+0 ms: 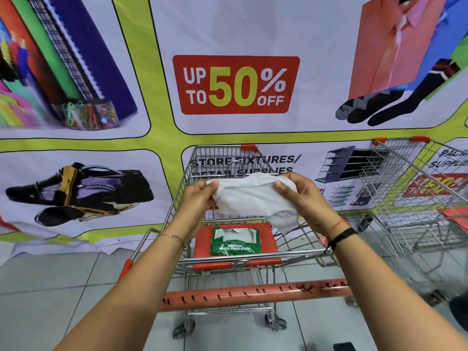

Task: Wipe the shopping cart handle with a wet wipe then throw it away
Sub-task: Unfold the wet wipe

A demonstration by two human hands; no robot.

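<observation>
Sale banner behind; left hand, right hand grip wet wipe stretched between, above handle.

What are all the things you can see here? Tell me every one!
wet wipe: 1, white, held up over the cart, stretched between both hands
wipes pack: 1, green, opened, on the red child-seat flap
cart handle: 1, orange-red with black marks, below the forearms
shopping cart: 1, silver wire with red trim, straight ahead
second cart: 1, silver wire, at the right
sale banner: 1, yellow-green and white, covers the wall
floor tiles: many, pale grey
left hand: 1, grips the wipe's left edge
right hand: 1, grips the wipe's right edge
</observation>
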